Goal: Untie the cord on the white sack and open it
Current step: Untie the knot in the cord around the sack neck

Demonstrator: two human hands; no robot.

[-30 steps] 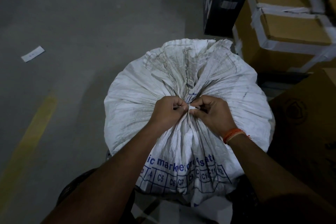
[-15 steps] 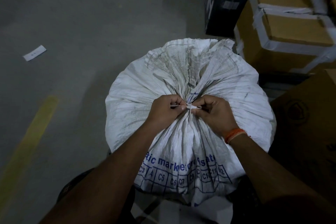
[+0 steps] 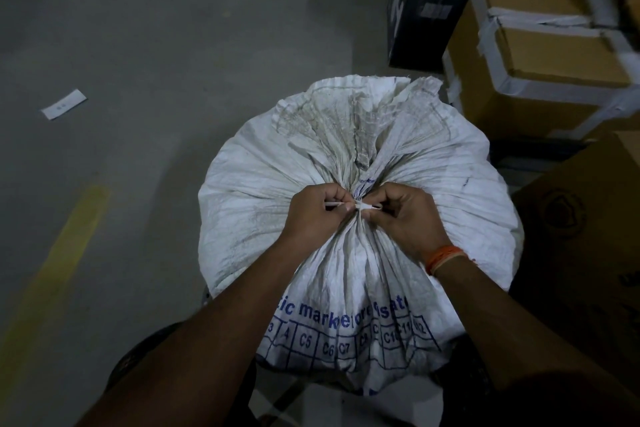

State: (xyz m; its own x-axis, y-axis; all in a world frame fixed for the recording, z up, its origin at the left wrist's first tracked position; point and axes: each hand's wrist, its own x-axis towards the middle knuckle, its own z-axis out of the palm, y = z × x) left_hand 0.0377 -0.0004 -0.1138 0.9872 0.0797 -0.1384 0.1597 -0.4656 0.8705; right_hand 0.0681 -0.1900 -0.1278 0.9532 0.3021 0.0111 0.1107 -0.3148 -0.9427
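A full white woven sack with blue print stands in front of me, its neck gathered and bound by a thin white cord. The loose top of the sack fans out beyond the knot. My left hand pinches the cord's left end, which sticks out as a short stiff strand. My right hand, with an orange band at the wrist, pinches the cord on the right side of the knot. Both hands rest against the gathered cloth, and the knot sits between their fingertips.
Taped cardboard boxes stack at the right, with a black box behind the sack and a brown carton close beside it. Grey concrete floor lies to the left, with a yellow line and a paper slip.
My hands have drawn slightly apart, and more of the white cord shows between them, with the left end now sticking out past my left fingers.
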